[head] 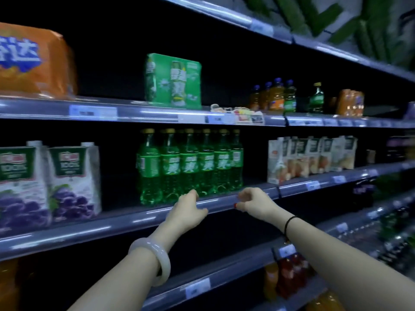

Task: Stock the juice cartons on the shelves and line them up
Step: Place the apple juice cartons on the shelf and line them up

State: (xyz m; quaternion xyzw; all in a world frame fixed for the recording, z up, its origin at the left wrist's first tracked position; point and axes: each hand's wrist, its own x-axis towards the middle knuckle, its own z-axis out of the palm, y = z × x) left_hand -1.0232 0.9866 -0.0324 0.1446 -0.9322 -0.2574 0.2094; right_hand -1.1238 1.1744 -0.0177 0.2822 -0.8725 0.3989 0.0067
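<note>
Your left hand and right hand hover empty, fingers loosely curled, at the middle shelf before green soda bottles; the grape juice cartons stand to your left, so slide them flush with the front rail, labels outward.

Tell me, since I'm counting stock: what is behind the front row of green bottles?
More gold caps peek between the front green bottles, so a second row stands there. Anything deeper is hidden behind them.
</note>
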